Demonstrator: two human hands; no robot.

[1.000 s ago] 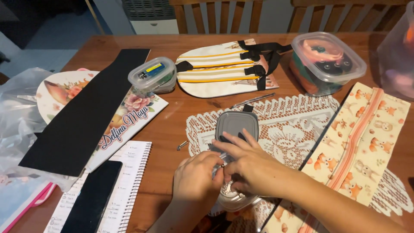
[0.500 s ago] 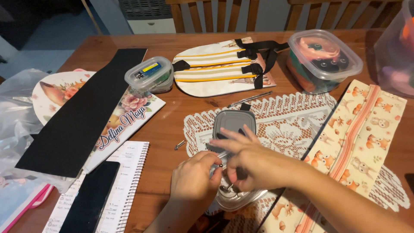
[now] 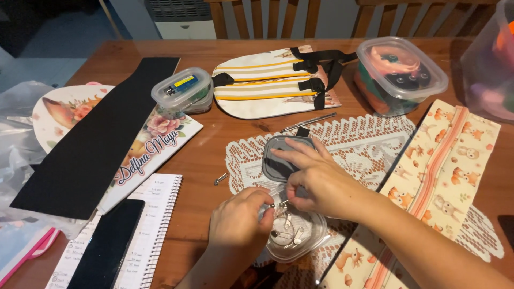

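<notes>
We pinch one safety pin (image 3: pixel 282 205) between both hands, left hand (image 3: pixel 238 220) and right hand (image 3: pixel 316 182), low centre of frame. We keep it over the clear container (image 3: pixel 310 238) so loose pins drop inside.

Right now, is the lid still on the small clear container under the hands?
No, the gray lid lies beside the open small clear container on the lace doily.

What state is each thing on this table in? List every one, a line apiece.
Small clear plastic tub of safety pins: open, both hands at it.
Grey square lid: off, lying on the white lace doily.
Left hand: fingertips pinching a pin over the tub.
Right hand: fingers meeting the left's.
Clear round-cornered tub of spools: lidded.
Small clear box with yellow item: lidded.
Spiral notebook: open.
</notes>
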